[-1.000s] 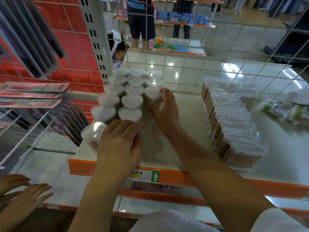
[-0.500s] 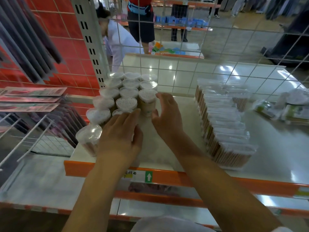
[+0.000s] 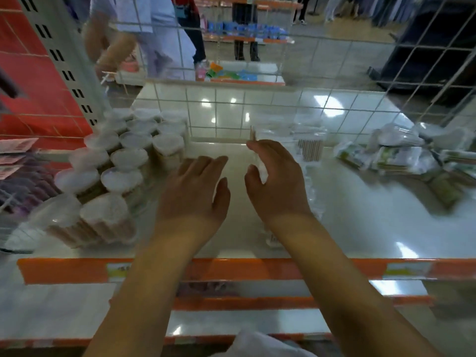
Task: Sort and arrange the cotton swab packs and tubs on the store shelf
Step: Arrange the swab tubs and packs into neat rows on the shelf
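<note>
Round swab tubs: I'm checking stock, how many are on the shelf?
15 tubs, clustered at the left of the shelf: six each in the left and middle columns, three at back right. Blur may hide some.

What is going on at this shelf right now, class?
A person is stocking a store shelf with cotton swabs. Round tubs stand grouped in rows at the left end. The left hand hovers open beside them, holding nothing. The right hand reaches toward the clear swab packs in the middle; whether it grips one is too blurred to tell. Loose bagged packs lie in a heap at the right.
</note>
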Demonstrator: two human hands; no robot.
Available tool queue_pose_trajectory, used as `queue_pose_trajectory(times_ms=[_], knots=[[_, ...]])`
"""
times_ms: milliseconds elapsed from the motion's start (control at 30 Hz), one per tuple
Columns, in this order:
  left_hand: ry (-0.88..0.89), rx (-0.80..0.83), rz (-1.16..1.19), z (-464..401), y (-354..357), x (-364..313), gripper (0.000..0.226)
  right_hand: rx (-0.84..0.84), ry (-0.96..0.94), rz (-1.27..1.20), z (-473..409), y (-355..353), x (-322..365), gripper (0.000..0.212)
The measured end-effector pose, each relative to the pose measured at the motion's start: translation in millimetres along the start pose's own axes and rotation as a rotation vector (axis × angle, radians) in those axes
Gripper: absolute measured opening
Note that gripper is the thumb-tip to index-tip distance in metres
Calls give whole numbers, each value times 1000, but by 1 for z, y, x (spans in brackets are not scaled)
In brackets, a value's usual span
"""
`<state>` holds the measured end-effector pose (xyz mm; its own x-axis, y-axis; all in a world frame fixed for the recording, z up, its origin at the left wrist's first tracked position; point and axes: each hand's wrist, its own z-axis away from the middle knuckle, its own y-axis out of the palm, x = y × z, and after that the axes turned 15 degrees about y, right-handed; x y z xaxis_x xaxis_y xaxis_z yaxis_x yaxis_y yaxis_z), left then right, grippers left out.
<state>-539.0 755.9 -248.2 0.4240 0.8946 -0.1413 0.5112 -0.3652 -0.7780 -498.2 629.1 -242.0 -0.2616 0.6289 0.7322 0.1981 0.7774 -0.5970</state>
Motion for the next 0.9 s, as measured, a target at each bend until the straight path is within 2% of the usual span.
queue_pose_trajectory(times_ms=[167, 433, 700, 900], knots=[[40, 63, 40, -23, 18, -40, 44, 21, 82, 50, -2, -40, -37, 45], [123, 103, -36, -61, 37, -103, 42, -79, 49, 149, -2, -103, -82, 35], [198, 141, -58, -94, 82, -173, 42, -80, 96, 169, -12, -166, -150, 55], [290, 118, -26, -115, 115, -218, 41, -148, 91, 120, -19, -204, -192, 49]])
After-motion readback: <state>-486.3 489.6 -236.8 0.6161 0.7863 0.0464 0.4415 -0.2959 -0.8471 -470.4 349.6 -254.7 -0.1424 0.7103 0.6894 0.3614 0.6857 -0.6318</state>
